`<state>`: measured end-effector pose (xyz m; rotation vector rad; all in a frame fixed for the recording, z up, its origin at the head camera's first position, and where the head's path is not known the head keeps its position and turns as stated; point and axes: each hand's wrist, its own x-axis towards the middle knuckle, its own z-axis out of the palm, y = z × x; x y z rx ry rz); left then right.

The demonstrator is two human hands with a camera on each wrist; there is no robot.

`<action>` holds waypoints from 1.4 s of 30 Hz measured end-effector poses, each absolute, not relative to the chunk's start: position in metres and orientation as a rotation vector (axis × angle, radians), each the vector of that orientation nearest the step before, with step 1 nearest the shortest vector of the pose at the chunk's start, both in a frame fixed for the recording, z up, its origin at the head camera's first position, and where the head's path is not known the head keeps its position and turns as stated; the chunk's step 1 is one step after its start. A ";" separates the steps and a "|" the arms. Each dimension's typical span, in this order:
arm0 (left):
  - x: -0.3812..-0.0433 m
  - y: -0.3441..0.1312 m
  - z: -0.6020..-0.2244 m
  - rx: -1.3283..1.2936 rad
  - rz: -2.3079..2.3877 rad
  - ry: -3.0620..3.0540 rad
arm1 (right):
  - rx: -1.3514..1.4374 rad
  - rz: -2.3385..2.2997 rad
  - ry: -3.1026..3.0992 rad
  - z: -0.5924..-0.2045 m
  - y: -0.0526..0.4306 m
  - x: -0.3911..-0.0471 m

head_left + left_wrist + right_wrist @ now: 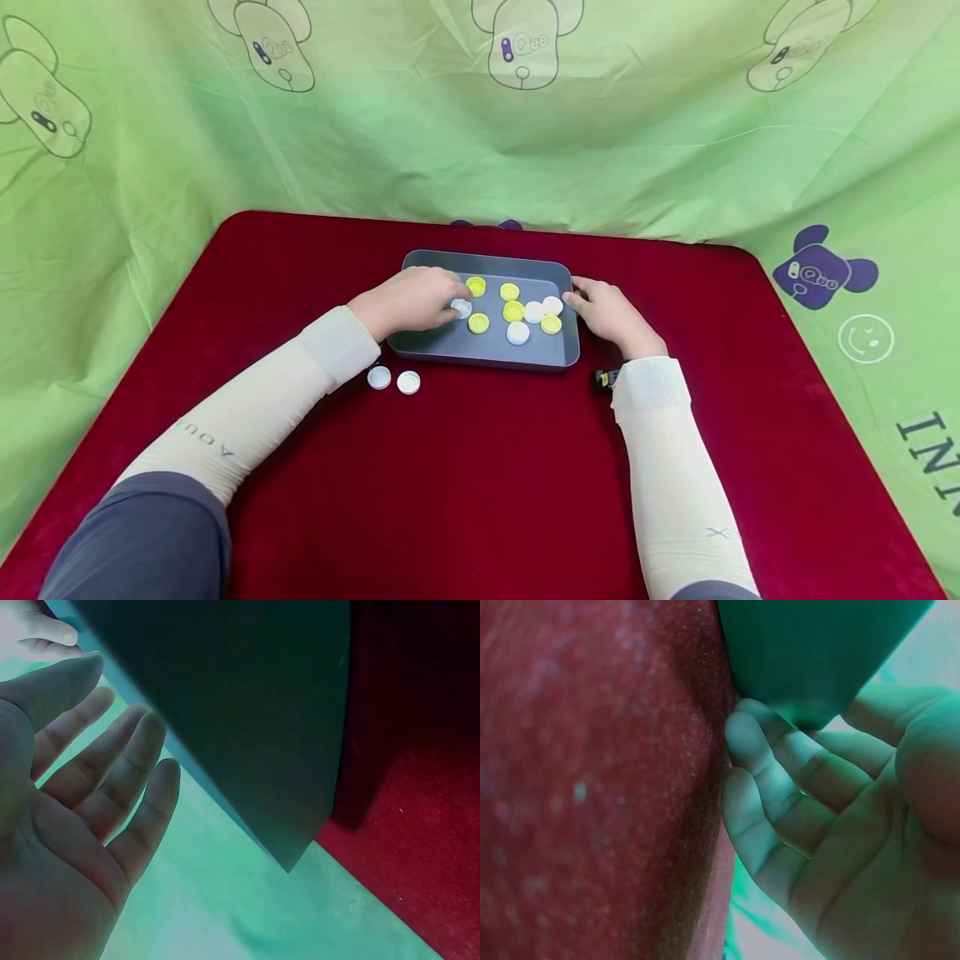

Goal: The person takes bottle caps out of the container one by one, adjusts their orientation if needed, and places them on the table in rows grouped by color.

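A dark grey rectangular tray [480, 360] holds several yellow bottle caps [513, 311] and several white bottle caps [517, 333]. Over its left side reaches my left hand [416, 298], fingertips at a white cap [461, 309] inside. In the left wrist view that hand's fingers are loosely bent, and no cap shows between them. My right hand [611, 315] grips the tray's right end wall, thumb over the rim and fingers outside. The right wrist view shows those fingers [754, 750] low against the tray's corner, close to the cloth.
Two white caps [408, 382] lie on the red cloth [480, 492] in front of the tray's left corner. A small black object [604, 379] is by the right wrist. Green printed fabric [420, 142] hangs behind the table.
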<state>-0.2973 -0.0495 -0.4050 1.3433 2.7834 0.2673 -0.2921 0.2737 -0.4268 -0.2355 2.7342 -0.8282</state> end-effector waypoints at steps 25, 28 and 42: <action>-0.307 -0.038 -0.412 1.203 0.146 2.746 | -0.267 -0.828 2.762 -0.431 0.275 -0.293; -0.308 -0.037 -0.414 1.199 0.146 2.743 | -0.265 -0.819 2.766 -0.431 0.275 -0.294; -0.312 -0.038 -0.425 1.210 0.145 2.744 | -0.246 -0.816 2.760 -0.434 0.277 -0.294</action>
